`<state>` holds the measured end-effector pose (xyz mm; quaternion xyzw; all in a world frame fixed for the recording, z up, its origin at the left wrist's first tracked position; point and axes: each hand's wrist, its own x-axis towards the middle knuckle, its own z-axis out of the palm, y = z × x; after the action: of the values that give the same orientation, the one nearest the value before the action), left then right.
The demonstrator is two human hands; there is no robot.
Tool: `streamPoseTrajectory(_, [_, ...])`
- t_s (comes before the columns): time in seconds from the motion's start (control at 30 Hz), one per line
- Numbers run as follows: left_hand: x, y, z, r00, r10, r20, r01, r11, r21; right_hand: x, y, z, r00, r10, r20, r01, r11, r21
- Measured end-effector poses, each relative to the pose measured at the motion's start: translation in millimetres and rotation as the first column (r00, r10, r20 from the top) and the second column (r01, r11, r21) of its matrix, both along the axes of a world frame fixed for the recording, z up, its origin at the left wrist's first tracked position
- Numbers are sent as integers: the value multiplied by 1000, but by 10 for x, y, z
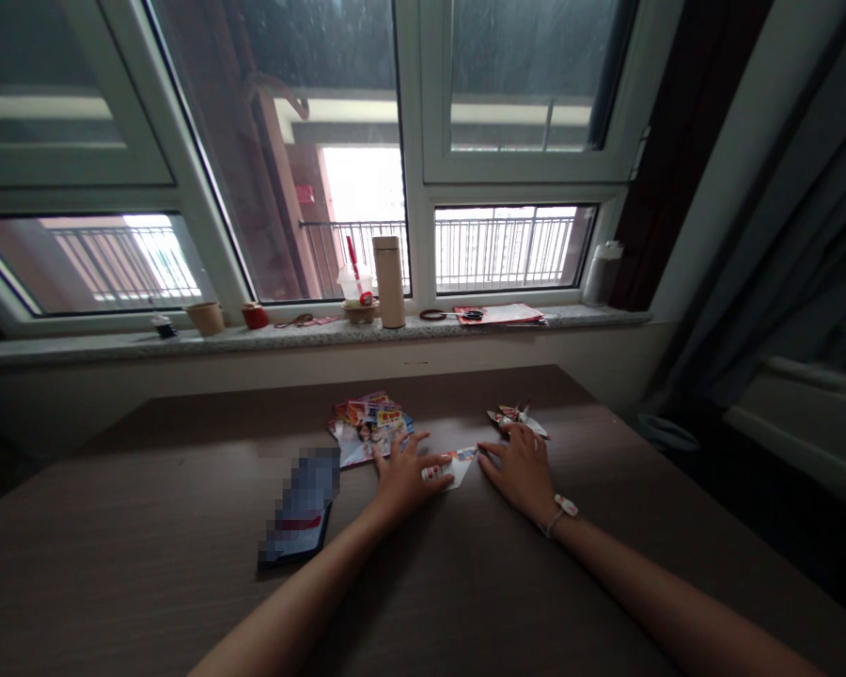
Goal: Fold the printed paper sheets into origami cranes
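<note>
Hands flat on table [148, 564], I see both pressing a small printed paper piece [452, 466] | left hand [403, 478] and right hand [522, 470] released, fingers spread | leaflet pile [367, 425] just behind left | folded scrap [516, 417] beyond right | phone [303, 508] left, clear.

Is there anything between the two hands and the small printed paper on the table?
Nothing visible. The left hand and right hand both rest flat on the small printed paper, which lies on the table between them.
</note>
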<state>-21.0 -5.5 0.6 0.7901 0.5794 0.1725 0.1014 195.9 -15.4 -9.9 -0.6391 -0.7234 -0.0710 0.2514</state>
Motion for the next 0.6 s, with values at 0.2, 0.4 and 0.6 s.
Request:
streamPoseTrajectory(0.2, [-16,-1,-39,1000,-16,-8,16,999,41,26,16,-30,1000,24,12,-24,1000,12])
streamPoseTrajectory(0.4, [-56,4,-39,990,-144,1,144,989,-14,61,35,-57,985,170,-32,-171,985,-3])
streamPoseTrajectory(0.6, [-50,-6,-67,990,-144,15,143,988,58,53,21,-41,936,353,-14,-352,932,-83])
